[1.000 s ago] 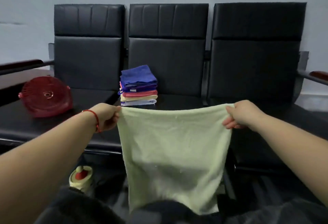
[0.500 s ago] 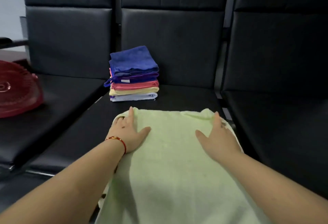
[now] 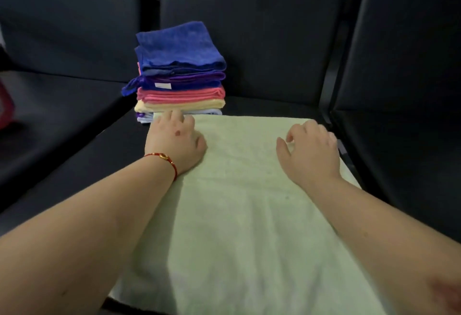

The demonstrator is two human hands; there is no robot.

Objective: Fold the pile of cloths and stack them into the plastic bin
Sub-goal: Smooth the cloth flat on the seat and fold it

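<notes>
A pale green cloth [image 3: 249, 215] lies spread flat on the middle black seat and runs from the stack down to the bottom of the view. My left hand [image 3: 177, 142], with a red string on its wrist, rests on the cloth's far left corner, fingertips at the edge. On the far right part of the cloth sits my right hand [image 3: 311, 152], its fingers loosely bent and touching the fabric. Just behind the cloth's far edge stands a stack of folded cloths [image 3: 179, 73]: blue on top, then purple, pink, yellow and pale lilac. No plastic bin is in view.
Black padded seats [image 3: 399, 152] with upright backrests [image 3: 262, 28] fill the view; a gap with a metal frame [image 3: 331, 105] separates the middle and right seats. A red object [image 3: 5, 107] shows at the left edge on the left seat.
The cloth went from hanging between my hands to lying flat on the seat. Both hands slid toward its far corners, and the view moved closer and lower.
</notes>
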